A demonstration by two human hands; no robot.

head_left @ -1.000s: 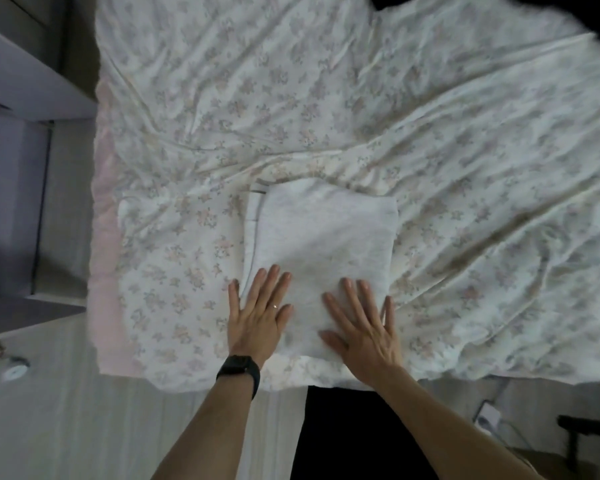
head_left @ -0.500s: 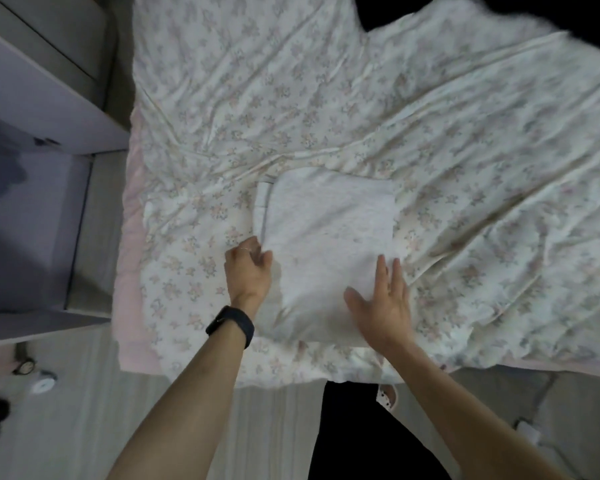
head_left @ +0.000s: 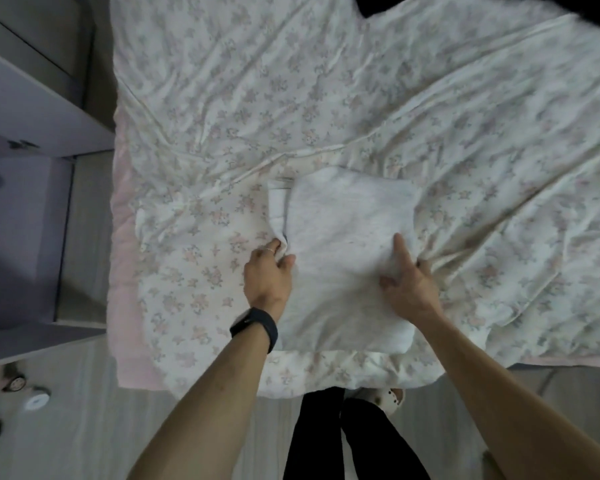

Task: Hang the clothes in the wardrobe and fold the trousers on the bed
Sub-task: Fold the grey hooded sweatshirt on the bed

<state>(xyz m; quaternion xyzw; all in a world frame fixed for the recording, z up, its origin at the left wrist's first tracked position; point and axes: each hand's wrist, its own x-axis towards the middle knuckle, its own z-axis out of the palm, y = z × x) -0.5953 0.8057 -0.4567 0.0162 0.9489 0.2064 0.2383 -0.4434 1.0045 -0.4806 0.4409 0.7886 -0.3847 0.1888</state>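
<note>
Trousers (head_left: 347, 230) lay folded into a pale grey square on the bed (head_left: 222, 98), with a hand at each side.

The bundle sat at about six o'clock on the floral cover, close to the bed's near edge. The left hand (head_left: 267, 275) held its nine-o'clock edge, fingers (head_left: 274, 244) curled round the layered fabric there. The right hand (head_left: 409, 282) was at the three-o'clock edge, one finger straight on top and the rest tucked at the side, apparently pinching it. Folding looked all but done, with perhaps one more fold or a lift to go. Nothing in view showed whether the hanging was finished. A purple cabinet (head_left: 21, 216) stood at nine o'clock, its contents unseen.
</note>
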